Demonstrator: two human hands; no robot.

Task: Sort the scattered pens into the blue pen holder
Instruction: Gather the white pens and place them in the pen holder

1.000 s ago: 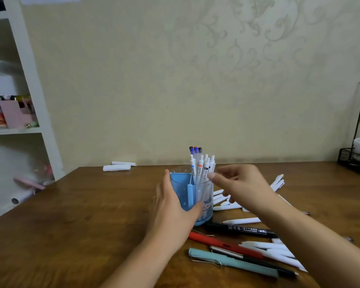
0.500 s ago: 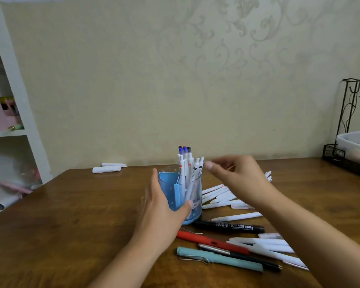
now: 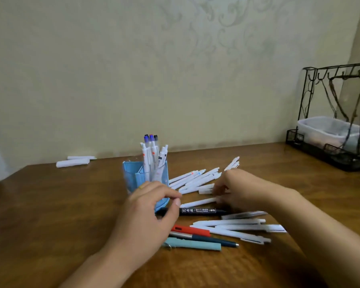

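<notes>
The blue pen holder [image 3: 146, 179] is stood upright on the wooden table [image 3: 50, 204]; several white pens [image 3: 152, 156] are held in it, clicker ends up. The holder's near side is gripped by the left hand [image 3: 148, 213]. A white pen [image 3: 197, 202], lying left-right on the table just right of the holder, is pinched by the right hand [image 3: 237, 190]. Further pens are scattered alongside.

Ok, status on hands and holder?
Left hand steadying blue pen holder. Right hand down on loose white pens, grip unclear. Nothing blocking.
</notes>
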